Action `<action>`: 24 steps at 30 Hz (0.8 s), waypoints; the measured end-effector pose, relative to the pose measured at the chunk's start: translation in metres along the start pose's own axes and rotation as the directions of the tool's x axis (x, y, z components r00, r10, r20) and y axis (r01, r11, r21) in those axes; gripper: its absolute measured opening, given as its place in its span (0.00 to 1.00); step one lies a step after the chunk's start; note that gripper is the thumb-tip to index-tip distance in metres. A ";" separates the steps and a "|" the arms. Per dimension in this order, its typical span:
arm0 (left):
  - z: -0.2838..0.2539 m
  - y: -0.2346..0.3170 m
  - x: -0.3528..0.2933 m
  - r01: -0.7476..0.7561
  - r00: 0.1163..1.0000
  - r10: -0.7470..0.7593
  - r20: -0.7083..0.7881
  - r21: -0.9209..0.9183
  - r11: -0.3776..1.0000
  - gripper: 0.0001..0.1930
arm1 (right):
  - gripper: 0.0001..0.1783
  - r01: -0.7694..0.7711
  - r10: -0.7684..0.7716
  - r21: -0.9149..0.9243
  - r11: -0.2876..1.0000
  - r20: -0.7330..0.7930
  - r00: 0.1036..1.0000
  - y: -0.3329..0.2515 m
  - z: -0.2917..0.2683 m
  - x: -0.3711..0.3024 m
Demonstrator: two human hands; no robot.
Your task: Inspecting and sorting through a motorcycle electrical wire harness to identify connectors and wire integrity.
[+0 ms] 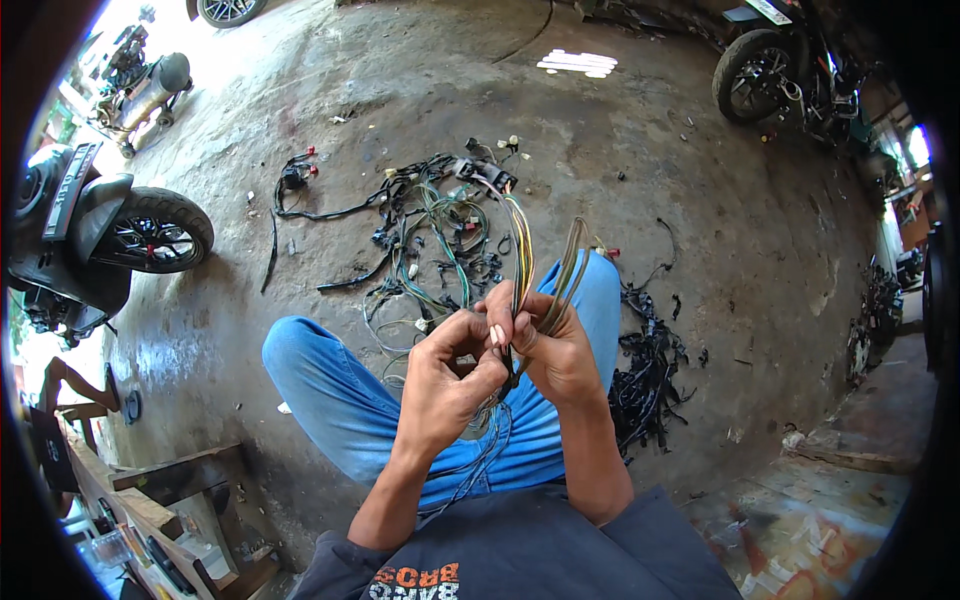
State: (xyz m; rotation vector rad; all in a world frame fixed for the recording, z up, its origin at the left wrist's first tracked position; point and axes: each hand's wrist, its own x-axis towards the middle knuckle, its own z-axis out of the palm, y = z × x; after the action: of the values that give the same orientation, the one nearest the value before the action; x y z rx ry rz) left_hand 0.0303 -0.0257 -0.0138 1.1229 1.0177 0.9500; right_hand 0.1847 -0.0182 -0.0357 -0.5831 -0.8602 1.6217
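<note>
My left hand [448,382] and my right hand [562,352] meet above my lap, closed on a bundle of thin coloured wires [521,245]. The thumb and fingers of the left hand pinch at the bundle, close beside the right fingertips. From the right hand a loop of brownish-green wires [572,262] sticks up. The bundle runs forward to a dark connector [485,172] on the floor, part of a tangled wiring harness [440,225]. Other loose wires [482,455] hang below my hands over my jeans. What lies right between the fingertips is hidden.
A heap of black tape scraps [645,385] lies right of my knee. One motorcycle [110,230] stands at the left, another [765,75] at the far right. An air compressor [150,90] is at the far left. A wooden bench [165,510] stands at the near left.
</note>
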 end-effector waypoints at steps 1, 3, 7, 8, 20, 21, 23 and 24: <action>-0.001 -0.004 0.001 -0.033 0.999 0.033 0.037 -0.003 0.999 0.01 | 0.15 -0.001 0.001 0.000 1.000 0.002 1.000 0.000 0.001 0.000; -0.003 -0.008 0.002 0.055 0.998 -0.048 0.049 -0.135 0.989 0.01 | 0.14 -0.019 0.009 0.201 0.979 0.049 0.999 -0.003 0.005 0.000; 0.000 -0.007 -0.003 0.114 0.993 -0.117 0.012 -0.340 0.933 0.04 | 0.14 0.031 -0.050 0.267 0.963 0.063 0.997 0.011 -0.004 0.003; 0.001 -0.005 -0.006 0.107 0.991 -0.131 -0.042 -0.360 0.927 0.06 | 0.13 0.072 -0.095 0.304 0.950 0.062 0.993 0.017 -0.009 0.004; -0.012 0.013 -0.009 0.148 0.986 -0.141 0.085 -0.087 0.985 0.10 | 0.11 0.101 -0.104 0.133 0.986 0.015 0.994 0.008 -0.008 0.003; -0.016 0.013 -0.008 0.145 0.986 -0.139 0.096 -0.055 0.988 0.10 | 0.12 0.061 -0.062 0.076 0.995 0.009 0.998 0.005 -0.006 0.002; -0.017 0.016 -0.007 0.146 0.985 -0.145 0.098 -0.010 0.989 0.10 | 0.12 0.024 -0.023 0.019 1.000 -0.001 1.000 -0.001 -0.006 -0.001; -0.017 0.017 -0.006 0.147 0.984 -0.145 0.099 -0.009 0.989 0.10 | 0.12 0.004 -0.005 -0.086 0.996 -0.005 1.000 -0.004 -0.006 -0.001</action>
State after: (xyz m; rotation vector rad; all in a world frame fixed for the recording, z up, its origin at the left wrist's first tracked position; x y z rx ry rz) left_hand 0.0109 -0.0245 0.0013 1.0556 0.9963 0.7776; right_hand 0.1922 -0.0176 -0.0365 -0.6450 -0.9305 1.5842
